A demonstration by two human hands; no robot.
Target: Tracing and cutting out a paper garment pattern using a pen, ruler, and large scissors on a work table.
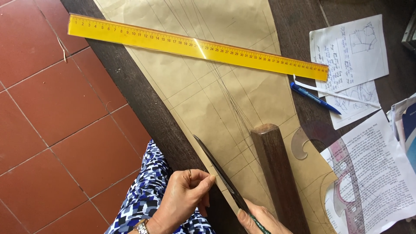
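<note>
Scissors (219, 171) working along the near edge of the brown pattern paper (203, 86), blades lying nearly closed and pointing up and away across the dark wooden table (143, 104). Cutting step in progress, by the look of it: trimming the sheet along a drawn line close to the table edge. Calling next for a fresh opening of the blades and a steady push along that line, with the paper kept taut.

Right hand (258, 219) wrapping closed around the scissor handles at the bottom of the frame, mostly cropped, thumb showing. Left hand (186, 195) pinching narrow, fingertips (211, 178) pressing together at the paper's cut edge just beside the blades, ring showing, watch at the wrist.

Lying across the paper farther up: long yellow ruler (195, 47). Resting beside the blades: a wooden block (277, 173), weighing the sheet down. Sitting off right: blue pen (314, 97), white sheets of notes (351, 47), clear curve template (299, 145).
</note>
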